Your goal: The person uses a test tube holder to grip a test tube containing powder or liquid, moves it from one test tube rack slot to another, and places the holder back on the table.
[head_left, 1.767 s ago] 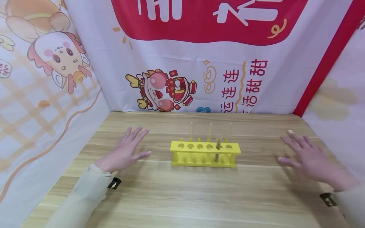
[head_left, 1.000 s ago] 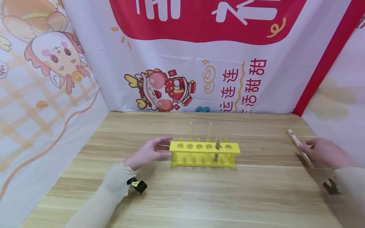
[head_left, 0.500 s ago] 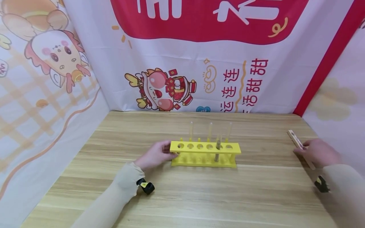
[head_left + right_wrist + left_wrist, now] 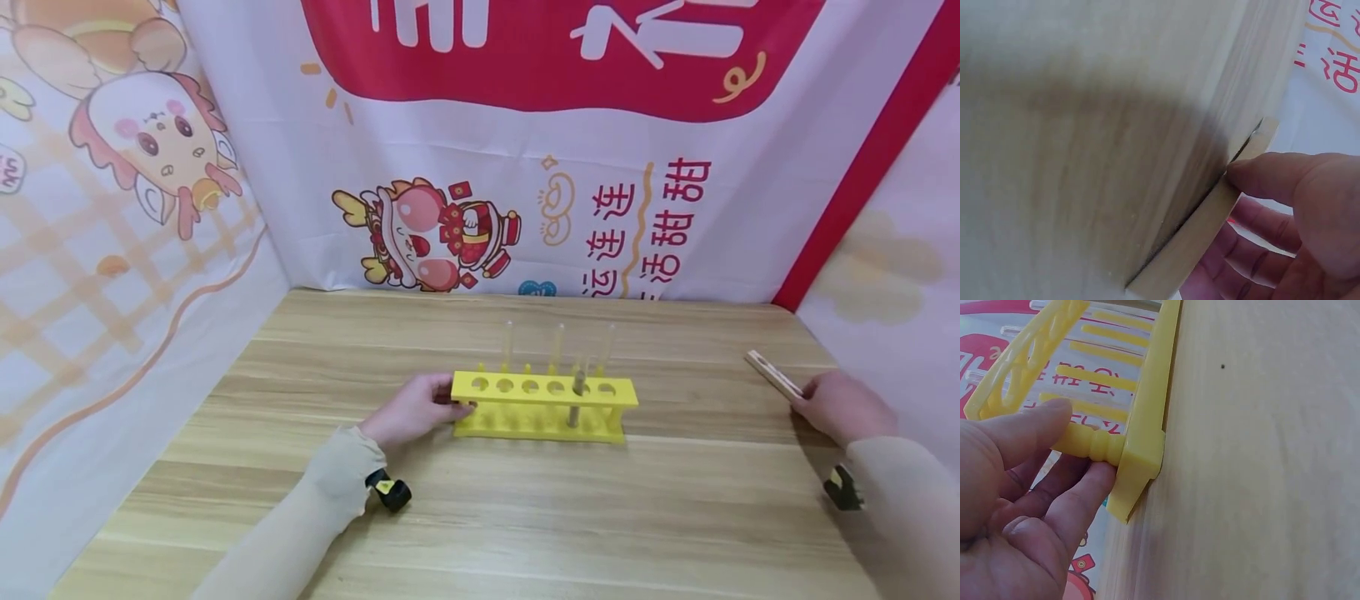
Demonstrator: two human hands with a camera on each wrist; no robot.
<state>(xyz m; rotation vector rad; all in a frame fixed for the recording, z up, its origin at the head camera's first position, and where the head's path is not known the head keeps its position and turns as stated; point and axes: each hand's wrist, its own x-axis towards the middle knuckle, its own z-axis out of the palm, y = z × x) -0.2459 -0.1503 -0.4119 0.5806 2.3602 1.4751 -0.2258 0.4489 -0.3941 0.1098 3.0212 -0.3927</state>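
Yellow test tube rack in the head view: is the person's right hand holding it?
No, the left hand grips the yellow test tube rack, while the right hand holds a wooden strip.

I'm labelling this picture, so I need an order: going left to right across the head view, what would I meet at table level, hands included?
Left hand, yellow rack, wooden strip, right hand.

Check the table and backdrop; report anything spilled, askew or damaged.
The white-and-red printed cloth backdrop looks odd: its cartoon figure lies sideways. A tiny dark speck marks the pale wood-grain tabletop; whether dirt or damage, I cannot tell. No spill or breakage shows around the yellow plastic rack.
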